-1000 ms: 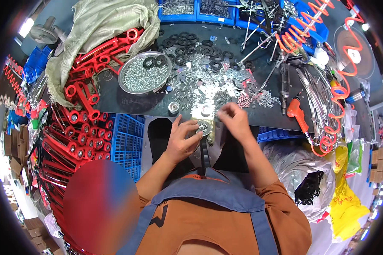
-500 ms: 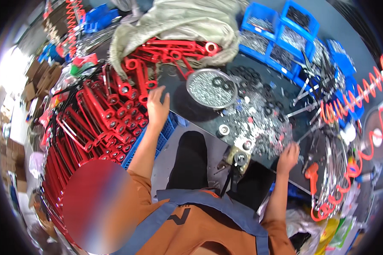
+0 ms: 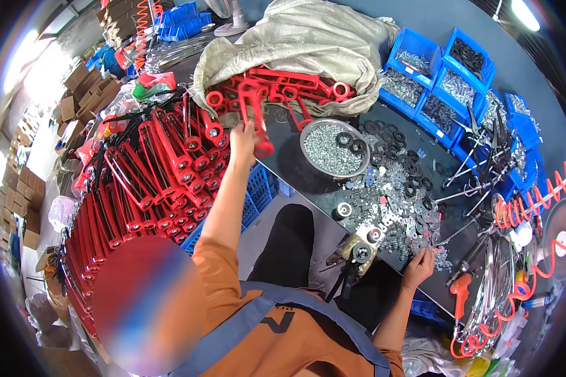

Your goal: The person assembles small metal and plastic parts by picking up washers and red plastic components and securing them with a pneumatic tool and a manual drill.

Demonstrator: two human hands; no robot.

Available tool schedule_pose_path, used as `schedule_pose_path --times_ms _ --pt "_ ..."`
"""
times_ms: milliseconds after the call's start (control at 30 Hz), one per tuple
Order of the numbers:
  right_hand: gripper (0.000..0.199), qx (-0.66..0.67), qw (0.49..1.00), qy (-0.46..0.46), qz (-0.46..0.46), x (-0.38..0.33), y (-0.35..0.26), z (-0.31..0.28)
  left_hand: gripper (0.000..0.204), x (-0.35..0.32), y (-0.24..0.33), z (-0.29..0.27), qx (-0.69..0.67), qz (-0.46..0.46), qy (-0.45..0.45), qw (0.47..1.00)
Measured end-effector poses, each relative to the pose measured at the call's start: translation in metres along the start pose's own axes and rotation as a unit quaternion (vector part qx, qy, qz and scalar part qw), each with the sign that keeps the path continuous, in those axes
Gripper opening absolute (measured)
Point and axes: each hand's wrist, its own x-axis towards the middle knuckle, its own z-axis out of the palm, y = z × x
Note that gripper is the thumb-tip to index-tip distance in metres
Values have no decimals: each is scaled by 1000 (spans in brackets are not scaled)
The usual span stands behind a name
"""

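My left hand (image 3: 243, 143) is closed around a red metal arm with ringed ends (image 3: 255, 112), at the mouth of a pale woven sack (image 3: 308, 38). More red arms (image 3: 289, 80) spill from that sack. Below it, at the left, a large stack of similar red arms (image 3: 163, 157) lies in rows. My right hand (image 3: 418, 269) is at the table's front edge, its fingers pinched together beside loose washers and small metal parts (image 3: 399, 217); whatever is between them is too small to make out. A round metal bowl (image 3: 334, 147) of small shiny parts stands between the hands.
Blue bins (image 3: 415, 60) of hardware line the back right. Black rings (image 3: 390, 135) lie by the bowl. A small fixture (image 3: 362, 251) sits at the table edge. An orange-handled air tool (image 3: 460, 290) and a coiled red hose (image 3: 528, 207) are at the right; a blue crate (image 3: 253, 193) stands below.
My left hand, open before, has reached up toward the sack and closed on a red arm. My right hand stays near the table edge with fingers pinched. The whole view has shifted.
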Motion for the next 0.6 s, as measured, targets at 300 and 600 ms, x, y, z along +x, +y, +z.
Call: schedule_pose_path --times_ms 300,600 --pt "20 482 832 58 270 38 -113 -42 17 -180 24 64 17 209 -237 949" --pt "20 663 663 -60 342 22 -147 -73 69 -220 35 108 -222 -76 -499 834"
